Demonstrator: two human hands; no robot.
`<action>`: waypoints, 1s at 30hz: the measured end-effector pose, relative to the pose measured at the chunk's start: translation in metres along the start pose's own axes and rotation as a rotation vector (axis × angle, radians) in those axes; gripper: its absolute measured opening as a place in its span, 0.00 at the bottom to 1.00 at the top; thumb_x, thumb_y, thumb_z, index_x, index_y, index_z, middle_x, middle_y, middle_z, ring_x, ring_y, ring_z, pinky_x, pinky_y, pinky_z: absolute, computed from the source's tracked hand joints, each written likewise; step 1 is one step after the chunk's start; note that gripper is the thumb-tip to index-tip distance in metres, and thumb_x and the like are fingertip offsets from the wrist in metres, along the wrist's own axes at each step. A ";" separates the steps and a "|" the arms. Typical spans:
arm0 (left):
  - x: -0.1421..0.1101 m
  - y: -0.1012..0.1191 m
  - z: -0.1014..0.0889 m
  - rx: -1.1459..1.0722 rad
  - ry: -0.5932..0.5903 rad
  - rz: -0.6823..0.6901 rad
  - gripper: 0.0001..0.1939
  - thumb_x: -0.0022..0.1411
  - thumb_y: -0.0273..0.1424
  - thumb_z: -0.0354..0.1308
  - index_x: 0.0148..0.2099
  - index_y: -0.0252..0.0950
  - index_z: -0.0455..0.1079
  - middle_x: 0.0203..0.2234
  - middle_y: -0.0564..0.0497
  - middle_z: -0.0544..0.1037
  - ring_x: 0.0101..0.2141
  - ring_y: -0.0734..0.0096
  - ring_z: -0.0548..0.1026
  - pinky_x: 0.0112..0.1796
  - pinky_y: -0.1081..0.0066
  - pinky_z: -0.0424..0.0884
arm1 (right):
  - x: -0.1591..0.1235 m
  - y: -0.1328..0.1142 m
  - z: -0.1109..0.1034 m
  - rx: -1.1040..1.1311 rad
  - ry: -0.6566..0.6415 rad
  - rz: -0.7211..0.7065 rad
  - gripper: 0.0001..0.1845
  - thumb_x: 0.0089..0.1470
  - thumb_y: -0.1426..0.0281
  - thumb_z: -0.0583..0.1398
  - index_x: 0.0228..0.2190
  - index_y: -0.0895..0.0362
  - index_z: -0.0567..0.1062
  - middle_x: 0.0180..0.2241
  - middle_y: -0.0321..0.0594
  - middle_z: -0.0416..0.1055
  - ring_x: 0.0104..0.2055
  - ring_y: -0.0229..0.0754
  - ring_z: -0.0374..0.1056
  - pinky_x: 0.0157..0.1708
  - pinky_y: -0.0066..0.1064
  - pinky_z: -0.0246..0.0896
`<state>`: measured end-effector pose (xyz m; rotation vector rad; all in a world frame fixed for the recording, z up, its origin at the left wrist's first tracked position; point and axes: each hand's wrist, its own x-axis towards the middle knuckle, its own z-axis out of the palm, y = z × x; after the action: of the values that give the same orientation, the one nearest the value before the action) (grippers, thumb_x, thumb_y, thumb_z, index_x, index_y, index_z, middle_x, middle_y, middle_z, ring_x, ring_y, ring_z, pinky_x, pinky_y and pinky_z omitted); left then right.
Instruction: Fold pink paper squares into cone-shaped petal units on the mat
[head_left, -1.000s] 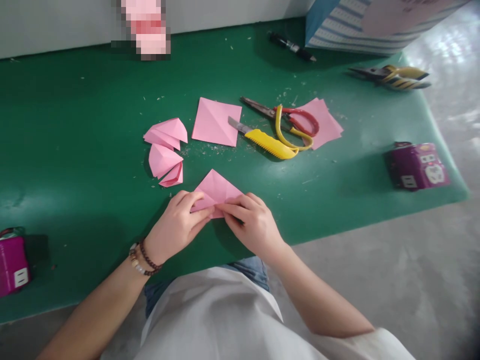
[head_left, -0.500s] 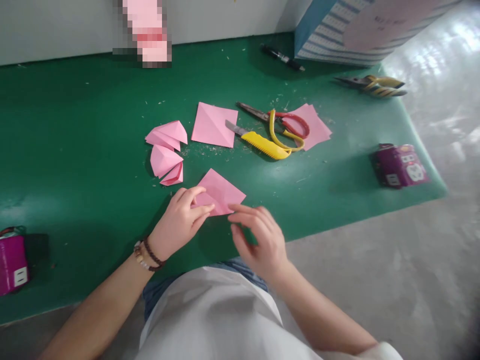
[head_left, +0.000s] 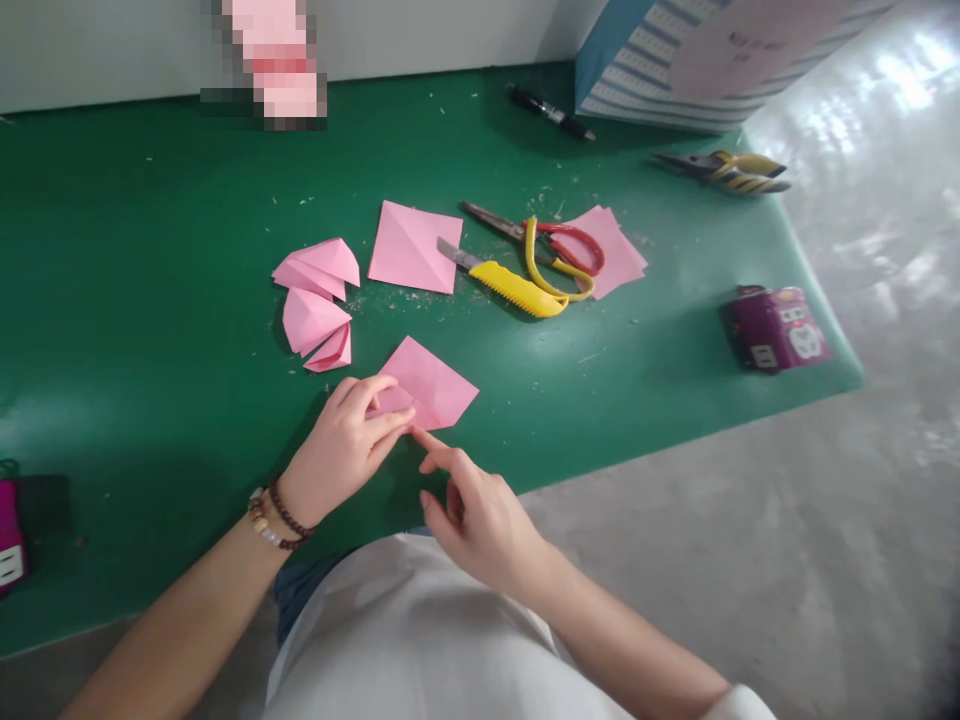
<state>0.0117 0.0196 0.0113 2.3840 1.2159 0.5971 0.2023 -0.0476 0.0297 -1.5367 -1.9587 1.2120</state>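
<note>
A partly folded sheet of pink paper lies on the green table near its front edge. My left hand rests on the paper's left part, fingers stretched out and pressing it down. The index finger of my right hand points at the paper's lower edge, close to the left fingertips; its other fingers are loosely bent and hold nothing. Several folded pink paper pieces lie just beyond my left hand. Farther off, a creased pink square has the blade of a yellow utility knife over its right side.
Scissors with red and yellow handles lie partly over more pink sheets. A black pen, pliers and a striped box are at the back. Purple packs sit at both sides. Small scraps dot the green table.
My right hand has moved left and down along the paper's lower edge, its index finger now extended toward the left fingertips. My left hand stays on the paper. The whole view has shifted slightly.
</note>
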 end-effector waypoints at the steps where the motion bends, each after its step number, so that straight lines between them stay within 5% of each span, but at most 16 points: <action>1: 0.000 0.000 0.000 0.002 0.001 0.002 0.11 0.68 0.27 0.54 0.47 0.37 0.76 0.50 0.43 0.71 0.38 0.66 0.67 0.45 0.59 0.72 | 0.000 0.000 -0.001 -0.006 0.001 0.013 0.11 0.55 0.74 0.53 0.41 0.53 0.62 0.57 0.49 0.69 0.17 0.30 0.63 0.19 0.27 0.62; 16: 0.002 0.001 -0.002 0.015 -0.020 0.013 0.12 0.67 0.25 0.54 0.48 0.35 0.76 0.49 0.41 0.71 0.38 0.66 0.67 0.46 0.58 0.71 | -0.009 0.015 -0.025 0.069 0.122 0.163 0.07 0.56 0.75 0.55 0.36 0.52 0.63 0.52 0.43 0.75 0.16 0.29 0.57 0.17 0.26 0.59; 23: 0.001 -0.004 -0.008 -0.043 -0.103 0.031 0.20 0.59 0.16 0.50 0.49 0.35 0.75 0.57 0.40 0.64 0.44 0.62 0.68 0.50 0.54 0.70 | 0.018 0.021 -0.017 -0.362 0.462 -0.131 0.02 0.61 0.70 0.58 0.34 0.54 0.71 0.35 0.41 0.74 0.30 0.38 0.69 0.29 0.29 0.65; 30: 0.001 -0.004 -0.008 -0.086 -0.125 0.018 0.24 0.59 0.14 0.46 0.51 0.35 0.75 0.59 0.41 0.63 0.41 0.65 0.67 0.50 0.54 0.69 | 0.039 0.024 0.002 -0.579 0.396 -0.213 0.09 0.61 0.72 0.55 0.29 0.55 0.72 0.27 0.39 0.69 0.30 0.42 0.66 0.30 0.34 0.59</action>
<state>0.0046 0.0238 0.0161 2.3254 1.0954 0.4879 0.2027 -0.0117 0.0010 -1.6022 -2.2155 0.2229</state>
